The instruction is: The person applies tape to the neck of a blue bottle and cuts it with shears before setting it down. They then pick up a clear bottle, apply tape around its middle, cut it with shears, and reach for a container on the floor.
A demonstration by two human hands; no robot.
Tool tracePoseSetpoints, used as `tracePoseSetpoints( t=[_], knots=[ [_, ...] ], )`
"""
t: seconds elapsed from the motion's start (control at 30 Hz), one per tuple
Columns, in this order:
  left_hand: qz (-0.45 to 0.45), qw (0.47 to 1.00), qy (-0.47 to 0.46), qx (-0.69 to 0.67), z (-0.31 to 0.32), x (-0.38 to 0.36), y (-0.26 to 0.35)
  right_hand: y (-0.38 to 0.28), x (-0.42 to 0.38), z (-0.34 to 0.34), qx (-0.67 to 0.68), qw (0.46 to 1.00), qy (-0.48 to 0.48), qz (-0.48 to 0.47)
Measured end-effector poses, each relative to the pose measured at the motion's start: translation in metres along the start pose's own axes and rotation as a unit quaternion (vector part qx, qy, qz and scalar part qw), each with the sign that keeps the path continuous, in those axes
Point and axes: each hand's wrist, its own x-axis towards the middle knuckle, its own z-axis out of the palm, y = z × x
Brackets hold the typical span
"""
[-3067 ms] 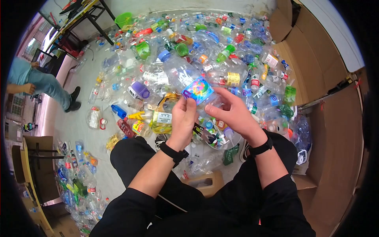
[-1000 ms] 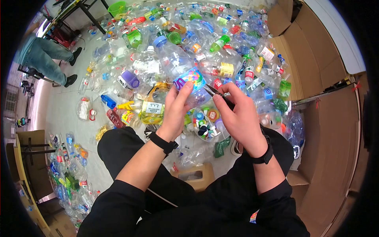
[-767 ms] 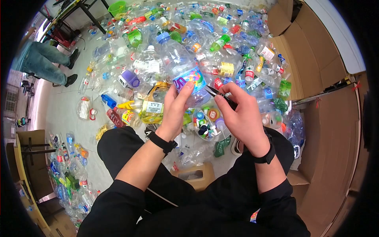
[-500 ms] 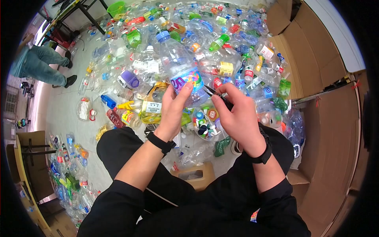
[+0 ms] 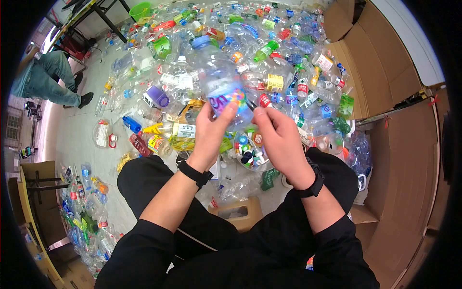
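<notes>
A large clear bottle (image 5: 216, 67) with a blue cap and a purple, multicoloured label is tilted and slightly blurred. My left hand (image 5: 214, 127) grips its lower part, thumb across the label. At the label's right edge my right hand (image 5: 279, 137) is closed round a thin black tool, of which only the dark tip shows; its exact kind is hard to make out. Below the bottle, between my hands, a clear round tub (image 5: 238, 156) holds several coloured caps.
Many plastic bottles cover the floor ahead. Open cardboard boxes (image 5: 404, 159) stand at the right. A tan jug (image 5: 250, 216) lies between my legs. Another person in jeans (image 5: 48, 79) is at the far left, near a green basket (image 5: 141, 10).
My right hand has moved slightly left and closer to the label, and its tool is now mostly hidden. The bottle has shifted a little and blurred.
</notes>
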Motion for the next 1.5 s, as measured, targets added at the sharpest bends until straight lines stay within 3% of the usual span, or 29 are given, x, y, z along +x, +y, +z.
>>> tracePoseSetpoints(
  t=[0.07, 0.17, 0.57, 0.77, 0.83, 1.13, 1.3, 1.37, 1.5],
  knots=[
    [0.011, 0.999, -0.009, 0.04, 0.002, -0.002, 0.002, 0.014, 0.005, 0.0, 0.1, 0.993, -0.032, 0.048],
    [0.005, 0.999, -0.018, 0.026, 0.005, -0.004, 0.001, 0.013, 0.011, -0.007, 0.123, 0.982, -0.083, 0.118],
    [0.007, 0.996, -0.067, 0.063, 0.007, -0.01, -0.005, 0.02, 0.016, -0.007, 0.165, 0.983, -0.037, 0.075],
    [0.005, 0.995, -0.086, 0.059, 0.005, -0.01, -0.008, 0.018, 0.021, -0.016, 0.201, 0.974, -0.023, 0.099],
    [-0.064, 0.995, -0.068, -0.039, 0.001, -0.009, -0.009, 0.014, 0.022, -0.021, 0.212, 0.972, -0.01, 0.1],
    [-0.107, 0.961, -0.061, -0.248, -0.001, -0.008, 0.008, 0.024, 0.021, -0.007, 0.304, 0.945, -0.002, 0.119],
    [-0.088, 0.959, -0.07, -0.262, -0.002, -0.008, 0.006, 0.025, 0.012, 0.015, 0.357, 0.92, -0.014, 0.161],
    [-0.082, 0.957, -0.081, -0.266, -0.007, -0.007, 0.002, 0.023, 0.009, 0.018, 0.309, 0.931, -0.057, 0.185],
    [-0.083, 0.95, -0.062, -0.296, -0.008, -0.007, 0.002, 0.024, 0.007, 0.025, 0.266, 0.944, -0.031, 0.192]
  ],
)
